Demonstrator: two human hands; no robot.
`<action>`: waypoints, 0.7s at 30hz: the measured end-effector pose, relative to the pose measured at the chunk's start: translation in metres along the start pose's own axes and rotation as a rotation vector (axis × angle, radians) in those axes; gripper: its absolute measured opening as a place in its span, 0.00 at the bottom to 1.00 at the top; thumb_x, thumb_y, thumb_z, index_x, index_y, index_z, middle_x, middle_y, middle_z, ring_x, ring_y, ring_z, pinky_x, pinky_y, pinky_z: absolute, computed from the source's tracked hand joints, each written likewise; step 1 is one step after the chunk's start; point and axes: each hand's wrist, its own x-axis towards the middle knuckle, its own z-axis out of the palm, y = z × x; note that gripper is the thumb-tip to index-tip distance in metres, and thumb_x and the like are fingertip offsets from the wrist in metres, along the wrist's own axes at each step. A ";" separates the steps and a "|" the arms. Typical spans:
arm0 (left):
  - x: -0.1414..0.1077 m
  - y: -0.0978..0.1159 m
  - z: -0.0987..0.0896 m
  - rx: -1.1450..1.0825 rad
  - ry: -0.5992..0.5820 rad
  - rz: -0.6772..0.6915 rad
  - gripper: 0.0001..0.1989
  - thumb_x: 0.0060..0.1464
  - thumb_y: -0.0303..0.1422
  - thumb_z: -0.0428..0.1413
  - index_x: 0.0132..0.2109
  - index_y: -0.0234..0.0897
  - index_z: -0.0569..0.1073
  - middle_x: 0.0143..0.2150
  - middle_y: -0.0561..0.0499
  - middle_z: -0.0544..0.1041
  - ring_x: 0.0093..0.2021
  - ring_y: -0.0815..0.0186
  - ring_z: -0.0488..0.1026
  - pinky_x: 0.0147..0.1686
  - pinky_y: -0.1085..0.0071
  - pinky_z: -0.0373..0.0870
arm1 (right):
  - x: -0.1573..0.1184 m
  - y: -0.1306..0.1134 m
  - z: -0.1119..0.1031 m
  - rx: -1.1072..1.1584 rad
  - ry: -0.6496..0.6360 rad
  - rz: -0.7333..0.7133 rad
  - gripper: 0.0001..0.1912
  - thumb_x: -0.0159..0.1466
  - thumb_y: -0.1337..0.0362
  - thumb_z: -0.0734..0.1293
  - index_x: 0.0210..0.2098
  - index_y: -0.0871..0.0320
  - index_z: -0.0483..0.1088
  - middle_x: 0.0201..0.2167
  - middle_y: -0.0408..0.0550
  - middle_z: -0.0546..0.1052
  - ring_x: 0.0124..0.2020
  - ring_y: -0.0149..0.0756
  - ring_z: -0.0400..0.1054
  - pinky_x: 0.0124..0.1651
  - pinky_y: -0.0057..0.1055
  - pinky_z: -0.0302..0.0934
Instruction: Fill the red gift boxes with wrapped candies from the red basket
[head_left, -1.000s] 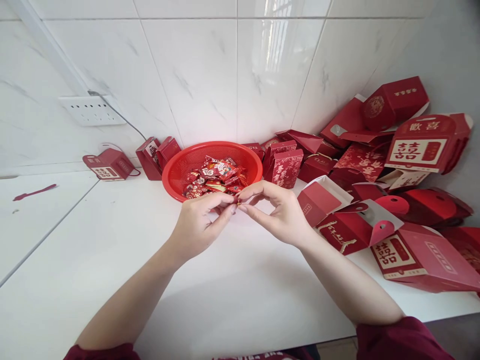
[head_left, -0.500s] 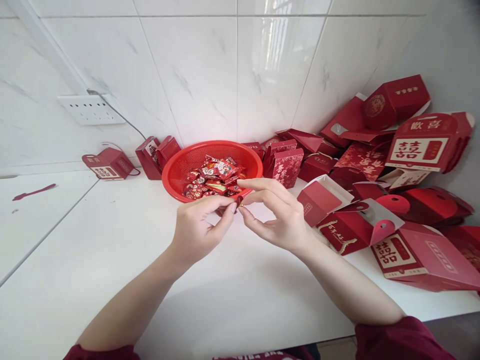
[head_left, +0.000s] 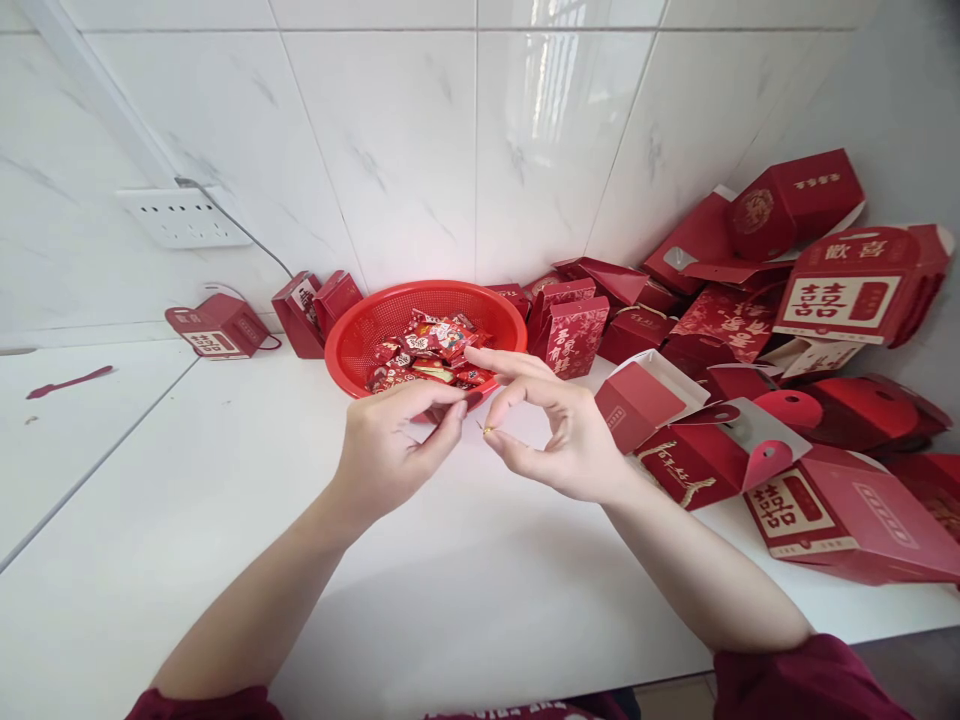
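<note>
Between thumb and index finger, my left hand [head_left: 394, 445] pinches a small dark red strip [head_left: 472, 400], just in front of the basket. My right hand [head_left: 559, 430] is beside it, thumb and index finger closed on a tiny gold piece [head_left: 488, 430] with a thin pointed end. A small gap parts the two hands. Behind them stands a red plastic basket [head_left: 352, 365] holding several red wrapped candies [head_left: 442, 338]. Part of the basket's front rim is hidden by my fingers.
Red boxes [head_left: 817, 520] are heaped on the right of the white table [head_left: 450, 600]. Two small boxes [head_left: 300, 315] and a handled box [head_left: 221, 328] stand by the tiled wall on the left. A dark red strap [head_left: 71, 382] lies at far left, below a socket panel [head_left: 184, 218].
My hands have moved slightly apart. The gold piece, earlier against the red strip, is now separate from it at my right fingertips, which have shifted a little down.
</note>
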 end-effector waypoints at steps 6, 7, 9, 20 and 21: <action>-0.002 0.006 0.001 -0.100 -0.063 -0.004 0.05 0.56 0.23 0.57 0.37 0.37 0.75 0.31 0.55 0.79 0.29 0.72 0.75 0.32 0.77 0.71 | 0.002 0.004 -0.002 0.084 -0.002 0.094 0.04 0.59 0.69 0.71 0.31 0.55 0.72 0.57 0.51 0.74 0.61 0.43 0.65 0.65 0.49 0.57; -0.002 0.006 0.001 -0.093 -0.064 -0.003 0.05 0.56 0.23 0.57 0.37 0.37 0.75 0.31 0.55 0.79 0.29 0.72 0.75 0.32 0.77 0.71 | 0.002 0.005 -0.002 0.086 -0.003 0.102 0.04 0.59 0.69 0.71 0.31 0.55 0.72 0.57 0.51 0.74 0.61 0.43 0.66 0.64 0.48 0.58; -0.002 0.005 0.001 -0.070 -0.062 0.006 0.05 0.56 0.23 0.57 0.37 0.37 0.75 0.31 0.55 0.79 0.29 0.72 0.74 0.32 0.77 0.70 | 0.001 0.007 -0.001 0.097 -0.005 0.120 0.04 0.59 0.68 0.72 0.32 0.55 0.72 0.55 0.51 0.76 0.58 0.43 0.68 0.63 0.47 0.59; -0.001 0.004 0.002 -0.051 -0.039 0.053 0.05 0.55 0.23 0.56 0.36 0.36 0.74 0.29 0.55 0.77 0.27 0.72 0.73 0.29 0.77 0.70 | 0.000 0.009 -0.001 0.137 -0.017 0.185 0.04 0.59 0.68 0.72 0.32 0.56 0.71 0.44 0.49 0.79 0.48 0.39 0.73 0.55 0.39 0.64; -0.001 0.004 0.002 -0.055 -0.039 0.063 0.05 0.55 0.23 0.57 0.36 0.36 0.74 0.29 0.55 0.77 0.27 0.72 0.73 0.29 0.77 0.70 | 0.000 0.008 -0.001 0.140 -0.023 0.186 0.04 0.59 0.68 0.72 0.32 0.56 0.72 0.45 0.49 0.79 0.48 0.39 0.73 0.55 0.38 0.64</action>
